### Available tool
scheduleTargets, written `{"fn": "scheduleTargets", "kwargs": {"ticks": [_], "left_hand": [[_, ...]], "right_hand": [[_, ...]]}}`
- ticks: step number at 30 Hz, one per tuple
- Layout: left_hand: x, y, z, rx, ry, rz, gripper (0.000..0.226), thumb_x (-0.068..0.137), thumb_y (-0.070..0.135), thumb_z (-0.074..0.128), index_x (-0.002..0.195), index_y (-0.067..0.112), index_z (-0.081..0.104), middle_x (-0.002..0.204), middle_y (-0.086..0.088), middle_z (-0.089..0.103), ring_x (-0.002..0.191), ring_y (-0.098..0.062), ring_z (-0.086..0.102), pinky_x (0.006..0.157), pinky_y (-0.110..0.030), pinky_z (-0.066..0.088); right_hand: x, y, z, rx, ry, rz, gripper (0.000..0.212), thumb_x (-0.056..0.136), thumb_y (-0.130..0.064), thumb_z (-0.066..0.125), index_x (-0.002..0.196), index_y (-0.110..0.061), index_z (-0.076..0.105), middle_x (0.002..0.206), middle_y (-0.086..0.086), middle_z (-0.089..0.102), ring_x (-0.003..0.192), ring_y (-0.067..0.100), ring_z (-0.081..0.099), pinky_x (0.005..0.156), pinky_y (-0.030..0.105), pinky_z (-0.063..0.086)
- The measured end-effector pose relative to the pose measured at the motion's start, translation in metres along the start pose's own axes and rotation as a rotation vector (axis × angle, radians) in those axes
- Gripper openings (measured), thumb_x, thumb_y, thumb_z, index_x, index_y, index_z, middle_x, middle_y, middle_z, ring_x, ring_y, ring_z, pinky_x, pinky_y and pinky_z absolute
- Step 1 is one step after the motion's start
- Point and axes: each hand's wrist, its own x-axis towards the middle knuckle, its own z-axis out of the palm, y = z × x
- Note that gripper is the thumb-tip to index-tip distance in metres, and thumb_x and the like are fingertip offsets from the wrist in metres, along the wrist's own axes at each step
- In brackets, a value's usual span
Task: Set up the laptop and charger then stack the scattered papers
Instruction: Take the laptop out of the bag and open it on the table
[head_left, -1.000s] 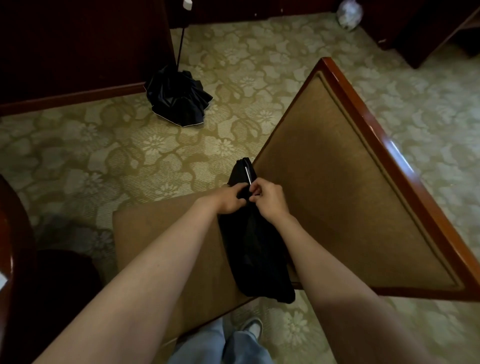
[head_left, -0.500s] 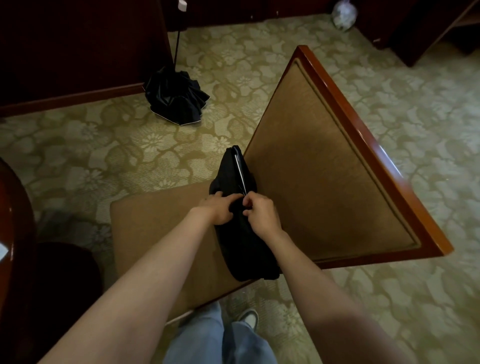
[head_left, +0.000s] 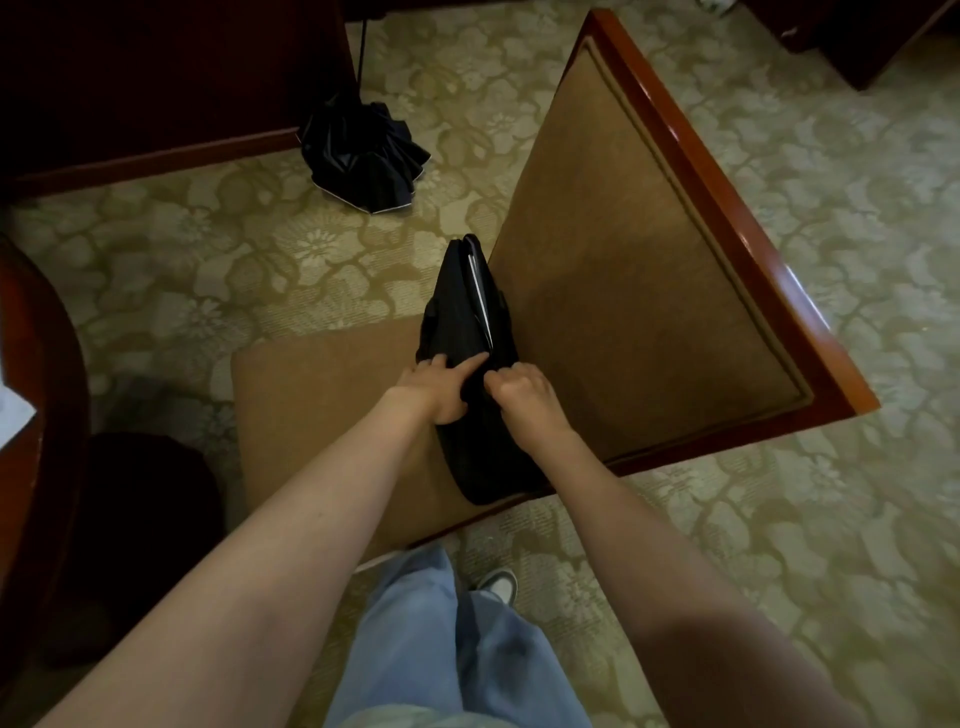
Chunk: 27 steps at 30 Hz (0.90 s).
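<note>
A black laptop bag (head_left: 462, 312) stands on edge on the chair seat (head_left: 322, 395), leaning against the chair back. Its top is partly unzipped, and a thin silver laptop edge (head_left: 480, 296) shows in the slit. My left hand (head_left: 436, 389) holds the bag's left side, fingers stretched along the opening. My right hand (head_left: 522, 389) is curled on the bag's top, pinching at the zip. No charger or scattered papers are plainly visible.
The chair's padded back (head_left: 639, 270) with its red wooden frame rises to the right. A collapsed black umbrella (head_left: 363, 150) lies on the patterned carpet. A dark wooden table edge (head_left: 41, 395) with a white sheet (head_left: 13, 415) sits at left.
The bag's opening has grown longer, exposing more of the laptop's silver edge. Both hands have shifted nearer along the bag's top, and the view has tilted down.
</note>
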Motion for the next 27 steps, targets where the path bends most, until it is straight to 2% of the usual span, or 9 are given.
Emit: {"fn": "scheduleTargets", "kwargs": {"ticks": [3,5,9,13,15,17,19,22,27], "left_hand": [[-0.003,0.003,0.004,0.091,0.027,0.006,0.076,0.095,0.024,0.047,0.146,0.042,-0.007,0.156,-0.016,0.002,0.143,-0.034,0.009,0.115,-0.046,0.013],[-0.005,0.004,0.007,0.155,0.052,0.014,0.077,0.094,0.025,0.047,0.146,0.043,-0.007,0.156,-0.017,-0.002,0.144,-0.034,0.006,0.115,-0.046,0.011],[-0.007,0.011,0.015,0.207,0.075,0.029,0.075,0.095,0.026,0.045,0.146,0.044,-0.007,0.156,-0.019,-0.002,0.143,-0.035,0.008,0.116,-0.045,0.01],[-0.01,0.016,0.02,0.189,0.098,0.023,0.072,0.096,0.023,0.044,0.146,0.043,-0.004,0.155,-0.022,0.0,0.143,-0.036,0.01,0.116,-0.045,0.011],[-0.014,0.018,0.022,0.166,0.107,0.025,0.071,0.096,0.023,0.043,0.147,0.041,-0.001,0.155,-0.022,0.001,0.143,-0.036,0.011,0.115,-0.045,0.012],[-0.018,0.022,0.025,0.129,0.109,0.033,0.07,0.095,0.02,0.044,0.148,0.039,0.002,0.154,-0.022,0.002,0.142,-0.037,0.013,0.115,-0.045,0.013],[-0.022,0.025,0.028,0.1,0.115,0.044,0.069,0.094,0.019,0.044,0.148,0.037,0.006,0.154,-0.023,0.004,0.141,-0.037,0.015,0.114,-0.045,0.015],[-0.028,0.03,0.032,0.082,0.129,0.051,0.065,0.094,0.019,0.044,0.147,0.036,0.011,0.154,-0.023,0.006,0.14,-0.037,0.018,0.113,-0.045,0.018],[-0.038,0.035,0.042,0.074,0.119,0.054,0.063,0.094,0.024,0.046,0.147,0.034,0.013,0.153,-0.023,0.007,0.139,-0.039,0.019,0.113,-0.046,0.019]], "right_hand": [[-0.009,0.001,0.003,-0.02,0.004,-0.019,0.043,0.021,0.004,0.088,0.056,-0.005,0.064,0.046,0.004,0.057,0.042,0.021,0.058,0.056,0.03,0.056],[-0.016,0.002,0.006,-0.025,0.005,-0.028,0.043,0.024,0.005,0.088,0.058,-0.005,0.064,0.048,0.005,0.059,0.045,0.024,0.061,0.059,0.036,0.057],[-0.023,0.004,0.009,-0.009,0.013,-0.009,0.043,0.024,0.005,0.089,0.057,-0.005,0.063,0.048,0.006,0.058,0.043,0.023,0.059,0.052,0.031,0.055],[-0.031,0.005,0.013,0.034,0.078,0.02,0.039,0.03,0.016,0.083,0.058,-0.002,0.062,0.046,0.008,0.056,0.04,0.025,0.056,0.044,0.029,0.05],[-0.037,0.006,0.012,0.111,0.088,0.075,0.029,0.046,0.02,0.076,0.064,0.0,0.063,0.053,0.011,0.06,0.047,0.028,0.058,0.047,0.032,0.053],[-0.043,0.008,0.011,0.221,0.066,0.183,0.017,0.074,0.015,0.06,0.082,0.001,0.065,0.076,0.015,0.066,0.071,0.03,0.063,0.064,0.033,0.051],[-0.051,0.01,0.011,0.309,0.052,0.307,0.019,0.086,0.007,0.049,0.094,-0.001,0.064,0.092,0.014,0.066,0.086,0.027,0.061,0.074,0.032,0.047],[-0.059,0.008,0.009,0.378,0.062,0.383,0.02,0.086,0.005,0.047,0.093,-0.004,0.063,0.091,0.012,0.066,0.085,0.026,0.061,0.072,0.031,0.046],[-0.072,0.002,0.007,0.393,0.067,0.387,0.018,0.086,0.004,0.049,0.094,-0.005,0.063,0.092,0.011,0.067,0.086,0.026,0.062,0.074,0.033,0.049]]}}
